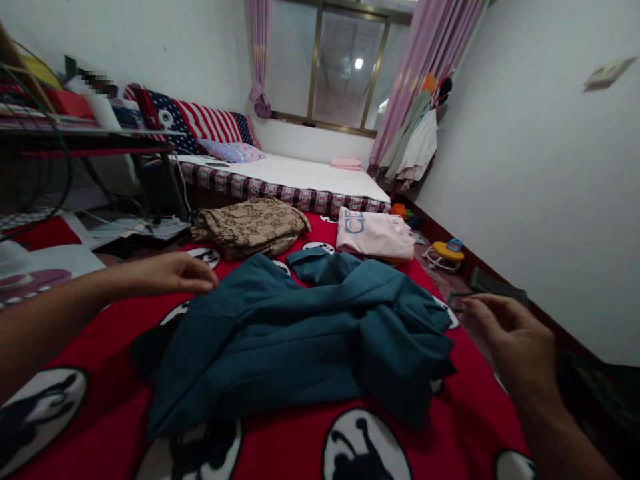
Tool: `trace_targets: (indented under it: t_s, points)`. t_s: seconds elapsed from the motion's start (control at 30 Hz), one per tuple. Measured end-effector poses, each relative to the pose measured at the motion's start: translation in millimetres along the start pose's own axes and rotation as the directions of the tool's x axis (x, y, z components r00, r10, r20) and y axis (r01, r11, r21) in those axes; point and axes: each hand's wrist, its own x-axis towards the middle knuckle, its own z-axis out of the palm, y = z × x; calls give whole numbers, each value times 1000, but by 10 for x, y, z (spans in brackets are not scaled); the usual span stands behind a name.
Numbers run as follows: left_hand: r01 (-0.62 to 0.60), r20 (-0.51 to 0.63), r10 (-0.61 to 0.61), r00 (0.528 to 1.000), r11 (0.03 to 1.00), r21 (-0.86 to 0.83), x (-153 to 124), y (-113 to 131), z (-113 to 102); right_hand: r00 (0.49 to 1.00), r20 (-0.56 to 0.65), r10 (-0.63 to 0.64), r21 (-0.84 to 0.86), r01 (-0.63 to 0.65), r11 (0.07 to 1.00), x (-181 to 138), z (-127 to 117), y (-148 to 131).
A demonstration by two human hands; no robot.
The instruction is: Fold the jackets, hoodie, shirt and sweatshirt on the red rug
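A dark teal garment (295, 333) lies loosely crumpled in front of me, its sleeves and folds bunched. My left hand (170, 275) hovers at the garment's upper left edge, fingers stretched forward and loosely bent; whether the fingertips touch the cloth I cannot tell. Off to the right, my right hand (520, 340) is apart from the garment, thumb and forefinger drawn together with nothing visible between them. Beneath the garment spreads a red cover (280, 447) with white ovals and black figures.
Beyond the garment lie a folded brown patterned cloth (255, 223) and a folded pale pink garment (375, 233). A bed (300, 170) stands under the window. At left is a cluttered desk (150, 137); at right, a small yellow stool (447, 252) by the wall.
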Motion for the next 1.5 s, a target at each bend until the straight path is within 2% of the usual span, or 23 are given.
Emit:
trace_targets:
  t_s: [0.03,0.07,0.13,0.2,0.23,0.27,0.33,0.43,0.53,0.63,0.73,0.8,0.87,0.93,1.0,1.03,1.07,1.13,1.2,1.27,1.37,1.43,1.5]
  points:
    - [-17,-170,18,985,1000,9,124,75,-34,998,-10,-60,15,61,998,51,91,-114]
    - [-27,-314,35,949,999,30,267,146,-39,992,20,-126,36,125,991,99,216,-209]
    - [-53,-468,100,878,992,112,583,251,60,954,126,-272,69,265,962,198,545,-314]
    - [-123,-455,221,862,964,236,883,290,289,900,204,-384,46,383,923,298,917,-285]
    - [-166,-421,280,863,943,287,1008,288,434,884,247,-397,5,409,913,341,1091,-223]
    - [-186,-394,306,866,931,315,1108,278,585,881,300,-367,-62,402,914,374,1243,-136]
    - [-225,-311,337,889,912,343,1224,251,865,870,443,-217,-219,339,915,393,1459,75]
    - [-265,-218,361,907,890,371,1223,252,1134,833,553,-26,-400,293,868,300,1557,338]
    - [-277,-147,351,925,885,374,1134,321,1213,832,553,-38,-437,329,837,160,1509,423]
    - [-230,-76,281,957,890,393,1051,415,1176,844,519,-135,-344,351,871,122,1417,405]
    - [-181,-90,252,964,860,477,949,478,1014,923,302,-238,-101,279,955,197,1218,388]
    - [-148,-179,274,945,846,512,836,487,810,954,114,-277,80,269,960,233,989,372]
    - [-76,-358,278,891,871,486,686,469,551,956,-9,-294,199,290,936,197,705,337]
    - [4,-578,266,772,906,422,529,434,297,960,-44,-275,241,277,930,89,420,292]
    - [54,-730,253,634,928,369,413,389,116,977,25,-211,203,202,958,-43,186,262]
    - [66,-756,256,603,928,367,383,364,66,980,109,-166,152,149,977,-96,98,260]
    - [67,-743,272,611,918,391,376,338,45,969,220,-114,95,95,991,-131,31,266]
    - [15,-615,331,716,873,487,424,288,71,893,450,-9,10,5,1000,-132,-43,293]
    - [-84,-437,367,821,835,544,527,256,157,819,572,44,-2,-52,999,-53,-46,309]
    - [-125,-329,335,883,843,523,638,259,265,835,548,40,5,-51,999,63,17,282]
    - [-35,-231,176,957,860,509,754,324,423,893,447,-57,-49,88,995,182,220,178]
    - [-19,-161,125,979,842,539,789,382,521,861,495,-116,-106,192,976,177,398,114]
    - [-46,-104,126,987,823,566,791,434,611,767,627,-133,-141,280,950,112,564,85]
